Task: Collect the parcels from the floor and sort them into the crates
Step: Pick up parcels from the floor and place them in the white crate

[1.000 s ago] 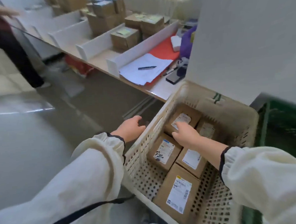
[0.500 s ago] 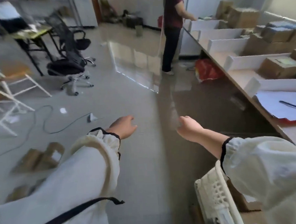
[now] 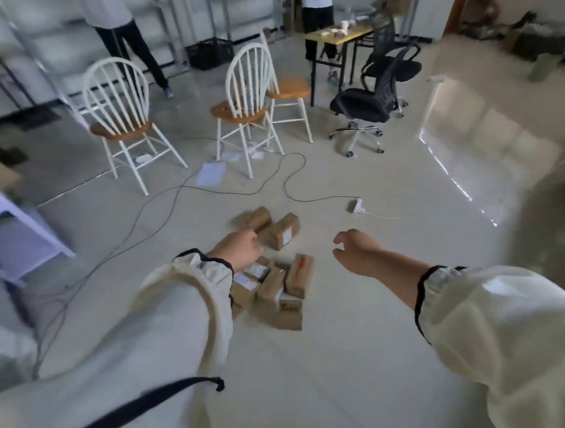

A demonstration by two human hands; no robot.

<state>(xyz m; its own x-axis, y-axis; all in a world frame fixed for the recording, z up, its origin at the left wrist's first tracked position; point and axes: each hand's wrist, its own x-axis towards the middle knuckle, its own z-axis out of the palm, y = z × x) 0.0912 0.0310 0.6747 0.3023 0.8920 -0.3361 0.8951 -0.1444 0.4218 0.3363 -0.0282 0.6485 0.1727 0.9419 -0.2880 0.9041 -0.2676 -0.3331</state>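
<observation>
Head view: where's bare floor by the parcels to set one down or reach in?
Free: floor right of the parcel pile, under the right hand, and the near strip between the sleeves. Crowded: cables run left of and behind the pile, adapter and white chairs beyond; the left hand is over its left edge.

Labels on parcels [image 3: 279, 279] blurred; no text readable.

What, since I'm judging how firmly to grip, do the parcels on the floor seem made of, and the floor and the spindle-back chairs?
Parcels: brown cardboard, matte, with white paper-looking labels. Floor: hard, smooth and pale, probably polished tile or coated concrete, since it mirrors bright light at the right. Chairs: likely wood, with white-painted spindles and legs and glossy orange-brown seats.
</observation>
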